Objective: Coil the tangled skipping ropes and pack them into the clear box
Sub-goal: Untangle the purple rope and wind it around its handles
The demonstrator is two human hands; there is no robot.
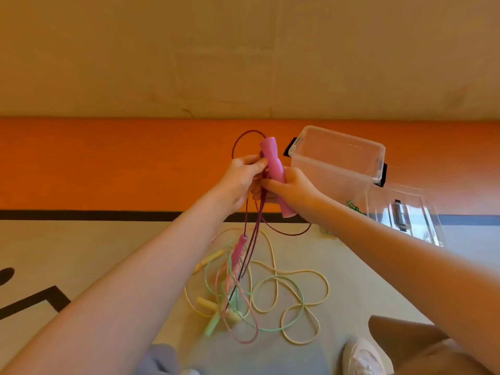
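So we're looking down at the floor [351, 266], pale with black lines painted on it and a wide orange band running across further out. Sitting on that orange band, off to the right, is the clear box [335, 161], open on top with black latches at its ends and nothing we can make out inside. Its clear lid [403, 212] is lying flat just beside it, nearer to us on the right.

Closer in, there's a tangle of skipping ropes [270, 290] sprawling on the pale floor between our arms: yellow, green and pink cords looping over each other, with a few pastel handles mixed in on the left side of the heap. A white shoe [362, 355] is poking in at the bottom right.

Up above the pile we're holding the dark purple rope [253, 255]. Our right hand [292, 189] is wrapping its fingers round the lower half of one pink handle [273, 169], which is tilting up and a bit left. Our left hand [239, 175] is right next to it, thumb and fingers pinching the purple cord against the handle, with a loop of cord arching up above the hand. The rest is hanging down in a few strands into the pile, and the second pink handle [239, 249] is dangling among them, partway down.
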